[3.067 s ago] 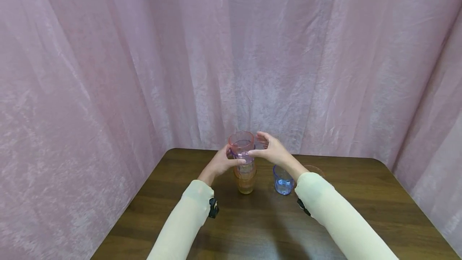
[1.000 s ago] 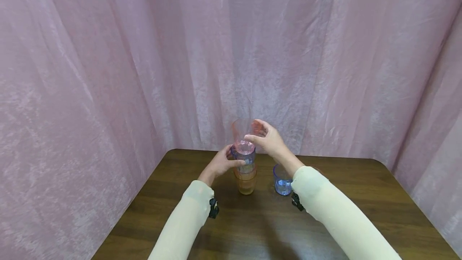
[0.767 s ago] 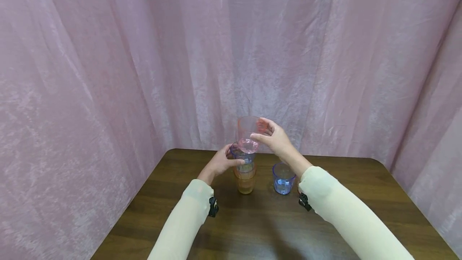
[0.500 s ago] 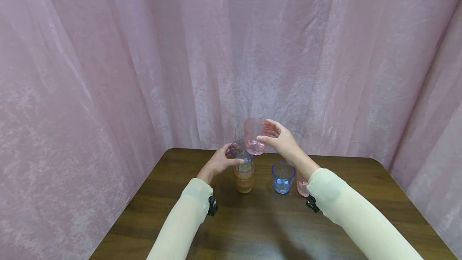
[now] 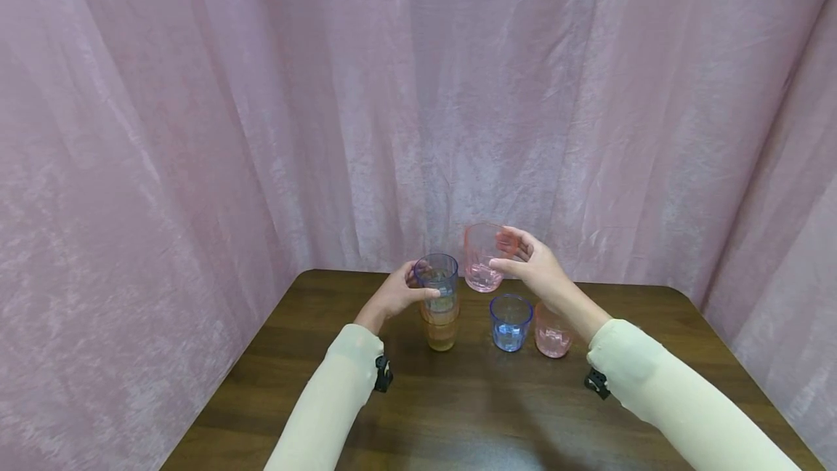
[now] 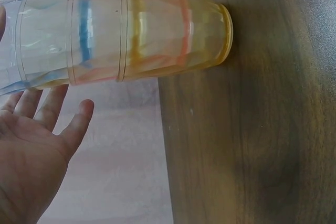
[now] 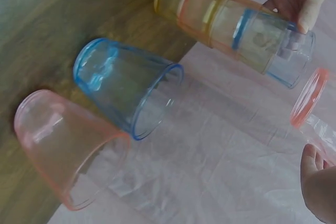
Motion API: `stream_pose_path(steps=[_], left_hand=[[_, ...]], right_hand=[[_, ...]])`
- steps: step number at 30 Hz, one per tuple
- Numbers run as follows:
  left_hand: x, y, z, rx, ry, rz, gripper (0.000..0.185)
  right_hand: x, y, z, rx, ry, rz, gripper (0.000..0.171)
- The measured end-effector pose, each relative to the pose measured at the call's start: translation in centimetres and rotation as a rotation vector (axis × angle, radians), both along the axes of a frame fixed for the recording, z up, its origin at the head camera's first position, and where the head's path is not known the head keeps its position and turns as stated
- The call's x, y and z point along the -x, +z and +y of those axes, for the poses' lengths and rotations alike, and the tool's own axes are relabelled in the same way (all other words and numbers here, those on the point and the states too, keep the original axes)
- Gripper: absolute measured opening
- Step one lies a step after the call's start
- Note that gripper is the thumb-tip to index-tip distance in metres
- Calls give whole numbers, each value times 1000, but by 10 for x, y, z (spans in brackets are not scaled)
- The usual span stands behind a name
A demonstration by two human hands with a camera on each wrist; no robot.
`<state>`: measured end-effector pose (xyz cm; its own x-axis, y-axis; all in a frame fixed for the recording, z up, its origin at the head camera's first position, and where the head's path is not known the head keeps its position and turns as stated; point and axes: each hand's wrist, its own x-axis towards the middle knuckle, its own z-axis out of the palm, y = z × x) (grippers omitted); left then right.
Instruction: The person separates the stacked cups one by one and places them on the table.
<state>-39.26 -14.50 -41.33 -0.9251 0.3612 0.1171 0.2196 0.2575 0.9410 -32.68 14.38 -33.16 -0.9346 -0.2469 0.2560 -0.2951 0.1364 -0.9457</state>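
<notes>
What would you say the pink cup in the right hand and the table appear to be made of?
The pink cup in the right hand looks like clear tinted plastic, possibly glass: see-through, glossy, faintly ribbed. The table looks like dark wood or wood-grain laminate, with streaked grain and soft sheen.

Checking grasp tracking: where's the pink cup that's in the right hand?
In the head view the pink cup is held in the air by the right hand, just right of the stacked cups and above the blue cup.
</notes>
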Motion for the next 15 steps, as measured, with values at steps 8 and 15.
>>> stream_pose_path(steps=[8,15], left_hand=[[-1,1,1,24,16,-5,72],[-1,0,-1,26,22,14,72]], right_hand=[[-7,-5,24,-10,-17,-2,84],[-9,-8,43,9,-37,-7,82]])
